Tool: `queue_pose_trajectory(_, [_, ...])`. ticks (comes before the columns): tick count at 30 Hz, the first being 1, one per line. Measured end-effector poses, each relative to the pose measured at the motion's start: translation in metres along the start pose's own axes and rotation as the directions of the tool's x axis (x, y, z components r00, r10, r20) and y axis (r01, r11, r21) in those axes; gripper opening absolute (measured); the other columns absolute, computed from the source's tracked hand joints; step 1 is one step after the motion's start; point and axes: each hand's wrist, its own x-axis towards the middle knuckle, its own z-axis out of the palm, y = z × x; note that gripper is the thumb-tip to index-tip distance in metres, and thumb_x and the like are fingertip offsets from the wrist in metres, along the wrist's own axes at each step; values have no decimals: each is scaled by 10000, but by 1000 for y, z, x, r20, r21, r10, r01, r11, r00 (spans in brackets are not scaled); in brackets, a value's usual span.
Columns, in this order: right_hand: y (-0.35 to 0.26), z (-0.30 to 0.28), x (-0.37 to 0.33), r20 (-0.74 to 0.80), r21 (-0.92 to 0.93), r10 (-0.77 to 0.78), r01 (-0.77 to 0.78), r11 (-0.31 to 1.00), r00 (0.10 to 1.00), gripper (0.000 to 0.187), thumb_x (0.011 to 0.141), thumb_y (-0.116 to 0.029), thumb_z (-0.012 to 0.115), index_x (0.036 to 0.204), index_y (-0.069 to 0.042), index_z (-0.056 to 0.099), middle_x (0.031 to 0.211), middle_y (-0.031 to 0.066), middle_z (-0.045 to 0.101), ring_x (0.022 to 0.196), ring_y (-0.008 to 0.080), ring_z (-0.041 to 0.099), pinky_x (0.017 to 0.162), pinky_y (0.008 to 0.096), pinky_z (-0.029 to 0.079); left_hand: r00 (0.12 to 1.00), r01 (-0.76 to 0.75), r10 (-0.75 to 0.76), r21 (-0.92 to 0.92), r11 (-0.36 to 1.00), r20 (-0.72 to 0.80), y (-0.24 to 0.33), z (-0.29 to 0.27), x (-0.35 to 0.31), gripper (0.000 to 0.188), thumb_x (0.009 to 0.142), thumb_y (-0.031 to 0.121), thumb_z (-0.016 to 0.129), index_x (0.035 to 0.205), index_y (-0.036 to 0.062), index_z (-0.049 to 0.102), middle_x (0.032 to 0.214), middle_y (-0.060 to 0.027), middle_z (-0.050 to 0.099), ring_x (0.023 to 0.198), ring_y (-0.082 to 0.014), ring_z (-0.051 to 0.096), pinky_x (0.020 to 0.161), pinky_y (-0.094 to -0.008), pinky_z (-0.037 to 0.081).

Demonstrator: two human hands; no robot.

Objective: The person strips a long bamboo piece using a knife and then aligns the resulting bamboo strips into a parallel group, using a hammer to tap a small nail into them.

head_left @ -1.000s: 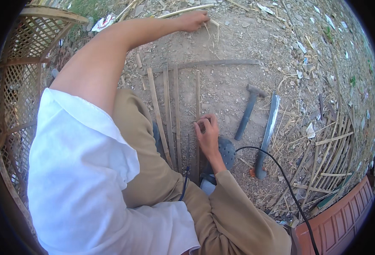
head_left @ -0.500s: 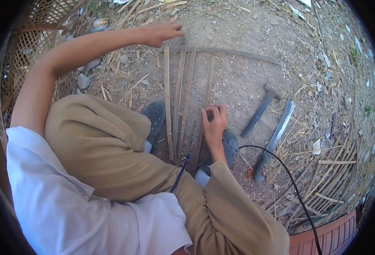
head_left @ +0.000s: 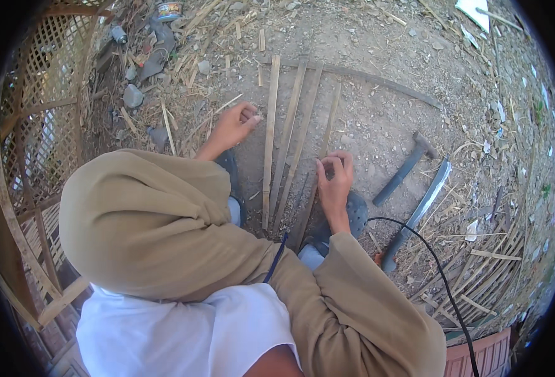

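Person sits or squats, tan trousers [head_left: 145,213] filling the lower frame, shoes flanking the slats [head_left: 270,125] at centre, likely so both hands can get at them. Right hand [head_left: 335,185] is palm-in, wrist straight, just above the right shoe [head_left: 356,212]; thumb and index curl into a near-closed loop beside the rightmost slat, contact and any hold can't be told. Left hand [head_left: 230,131] comes out past the left knee, fingers half curled and loosely open, nothing visible in them, just left of the leftmost slat. Four slats fan upward, near ends bunched between the shoes; three reach the cross strip [head_left: 384,80], rightmost stops short. Right of centre, hammer [head_left: 400,178] and machete [head_left: 427,204] lie side by side, handles toward the body, probably for easy reach. Black cable [head_left: 457,301] runs to the lower edge. Strip pile [head_left: 496,255] at lower right, lattice [head_left: 51,94] at upper left, can [head_left: 169,10] at top.
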Motion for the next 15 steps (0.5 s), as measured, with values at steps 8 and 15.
queue_pose_trajectory(8, [-22, 6, -6, -5, -108, -50, 49, 993, 999, 143, 869, 45, 765, 931, 27, 637, 1088, 111, 562, 811, 173, 624, 700, 302, 549, 996, -88, 81, 196, 977, 45, 21, 24, -24, 442, 905, 209, 740, 1129, -46, 456, 926, -316, 656, 881, -511, 662, 793, -558, 520])
queue_pose_trajectory(15, [-26, 2, 1, -65, -186, 4, -16, 982, 998, 115, 868, 55, 763, 913, 34, 659, 1073, 103, 573, 869, 168, 622, 709, 276, 568, 994, -81, 79, 14, 997, 71, 12, 22, -23, 411, 911, 162, 716, 1121, -62, 443, 900, -323, 644, 900, -527, 653, 797, -573, 504])
